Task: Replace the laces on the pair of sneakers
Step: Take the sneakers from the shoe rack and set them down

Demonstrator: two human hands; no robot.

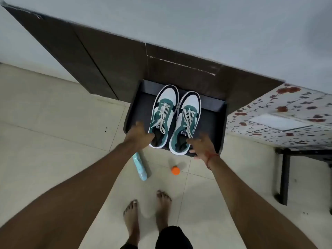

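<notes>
**Sneakers on dark tray, both hands at heels**

Pair of green-white sneakers [175, 117], laced, stands side by side on a dark tray [212, 121] against the dark cabinet front. Left hand [139, 134] meets the left sneaker's heel; finger grip blurred, cannot tell. Right hand [202, 143] fingers spread at the right heel. Below the tray, pale tiled floor [45, 123] carries an orange ball [175, 170] and blue bat [139, 168].

Two green-white sneakers side by side on dark shelf [213, 112], toes toward wall. Left sneaker [162, 114] and right sneaker [186, 121] both laced with white laces [164, 114]. Left hand [139, 134] at heel of left sneaker, thumb inside collar. Right hand [203, 144] at heel of right sneaker, fingers spread, blurred. On tiled floor [45, 123] below: light blue object [140, 168], orange ball [175, 170], bare feet [147, 211]. Floral-covered table [280, 119] at right.
</notes>
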